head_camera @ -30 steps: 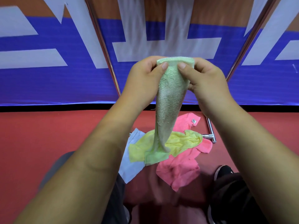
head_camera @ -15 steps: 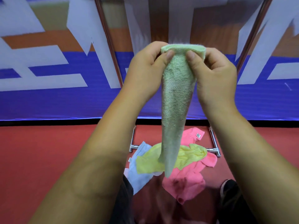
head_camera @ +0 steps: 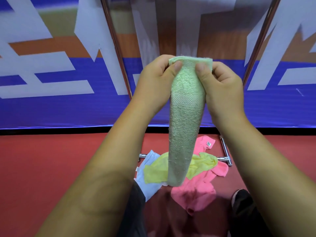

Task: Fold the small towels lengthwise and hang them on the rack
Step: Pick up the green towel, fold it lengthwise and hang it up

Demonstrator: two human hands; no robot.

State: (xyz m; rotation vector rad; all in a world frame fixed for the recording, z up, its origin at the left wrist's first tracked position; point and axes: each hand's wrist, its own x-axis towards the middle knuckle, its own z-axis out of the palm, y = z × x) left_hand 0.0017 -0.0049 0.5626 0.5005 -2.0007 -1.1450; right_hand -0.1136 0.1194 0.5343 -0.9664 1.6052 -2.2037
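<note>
Down at six o'clock, pink [head_camera: 195,189], yellow [head_camera: 203,165] and pale blue [head_camera: 147,178] cloths lie crumpled on the red floor. At centre, left hand [head_camera: 153,82] and right hand [head_camera: 224,88] pinch the nubby green towel [head_camera: 185,120], hanging narrow; a loose pinch could unfold it. Chrome rack poles [head_camera: 119,53] rise at twelve.

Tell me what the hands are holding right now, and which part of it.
Both the left hand and right hand pinch the top edge of the folded green towel, which hangs down.
</note>
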